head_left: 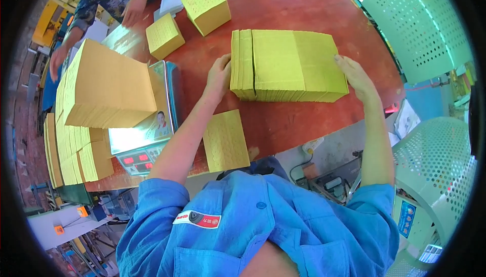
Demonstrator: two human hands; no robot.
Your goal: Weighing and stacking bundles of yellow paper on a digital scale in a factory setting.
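Observation:
A long block of yellow paper sheets [283, 59] lies on the red table in front of me, with a narrow dark gap near its left end. My left hand [218, 78] presses against that left end, fingers held together and partly hidden by the block. At the opposite end my right hand [356, 77] rests its thumb and fingers on the edge, so the block is held between both palms. Closer to my body, beside my left forearm, lies a smaller yellow stack [226, 140].
To the left is a digital scale [137, 161] with red figures, a large yellow stack [111, 84] by it. Two yellow blocks [206, 9] stand farther back. A co-worker's hand [134, 8] is at the far left. Perforated green metal guards [412, 24] flank the table's right side.

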